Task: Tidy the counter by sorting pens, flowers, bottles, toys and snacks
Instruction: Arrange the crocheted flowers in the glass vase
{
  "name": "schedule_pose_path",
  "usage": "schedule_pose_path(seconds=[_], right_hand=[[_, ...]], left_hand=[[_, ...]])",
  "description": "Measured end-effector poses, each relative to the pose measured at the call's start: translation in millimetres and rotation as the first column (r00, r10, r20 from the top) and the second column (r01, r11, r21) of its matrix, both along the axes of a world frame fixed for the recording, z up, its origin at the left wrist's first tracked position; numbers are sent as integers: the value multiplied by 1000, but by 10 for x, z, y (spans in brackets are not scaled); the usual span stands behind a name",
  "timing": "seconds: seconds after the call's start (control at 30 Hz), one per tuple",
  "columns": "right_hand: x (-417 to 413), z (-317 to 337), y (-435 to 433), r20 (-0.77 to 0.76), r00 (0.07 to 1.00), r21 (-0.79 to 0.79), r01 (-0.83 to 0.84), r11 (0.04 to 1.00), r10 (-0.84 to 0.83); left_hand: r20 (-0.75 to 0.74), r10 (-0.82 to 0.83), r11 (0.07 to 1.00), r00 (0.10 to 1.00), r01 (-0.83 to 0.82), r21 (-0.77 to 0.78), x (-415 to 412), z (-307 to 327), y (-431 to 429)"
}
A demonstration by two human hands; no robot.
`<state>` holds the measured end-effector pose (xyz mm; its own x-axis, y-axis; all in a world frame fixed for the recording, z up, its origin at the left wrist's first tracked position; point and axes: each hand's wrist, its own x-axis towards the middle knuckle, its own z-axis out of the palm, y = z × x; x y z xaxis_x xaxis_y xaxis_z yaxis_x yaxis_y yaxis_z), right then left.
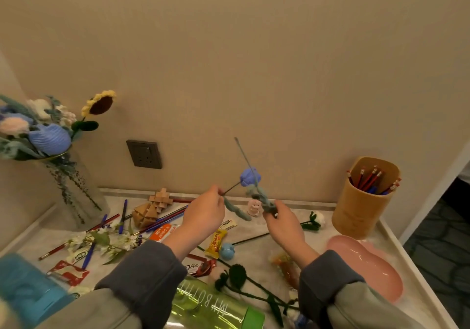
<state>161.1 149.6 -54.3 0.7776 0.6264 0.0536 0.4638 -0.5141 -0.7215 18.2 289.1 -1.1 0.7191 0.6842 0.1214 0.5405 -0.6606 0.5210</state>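
Above the counter my left hand (pixel 203 213) pinches the thin stem of a blue knitted flower (pixel 250 176). My right hand (pixel 283 223) grips a grey-green knitted stem (pixel 262 196) that crosses the flower and points up. A glass vase (pixel 76 191) full of knitted flowers stands at the left. Loose pens (pixel 123 215) lie near it. A tan pen cup (pixel 361 206) with red and blue pens stands at the right. Snack packets (pixel 215 242), a pink pig toy (pixel 254 206), wooden puzzles (pixel 148 211) and a green bottle (pixel 211 305) lie on the marble counter (pixel 256 250).
A pink dish (pixel 368 267) sits at the right front. A blue bottle (pixel 28 285) lies at the lower left. A wall socket (pixel 144 154) is behind the counter. More knitted flowers (pixel 236 275) and a white spray (pixel 101 239) lie loose. The counter's right edge drops to the floor.
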Motion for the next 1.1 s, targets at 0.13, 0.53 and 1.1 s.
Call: schedule_pose_path(seconds=[0.13, 0.53, 1.1], right_hand=[[124, 41, -72, 116, 993, -109, -14, 994, 27], [212, -168, -191, 76, 978, -585, -115, 803, 195], [449, -415, -75, 148, 898, -614, -246, 750, 415]], left_hand=[[124, 93, 992, 988, -81, -97, 0, -22, 156], [224, 57, 973, 973, -4, -229, 178, -23, 158], [214, 48, 864, 976, 67, -500, 639, -498, -57]])
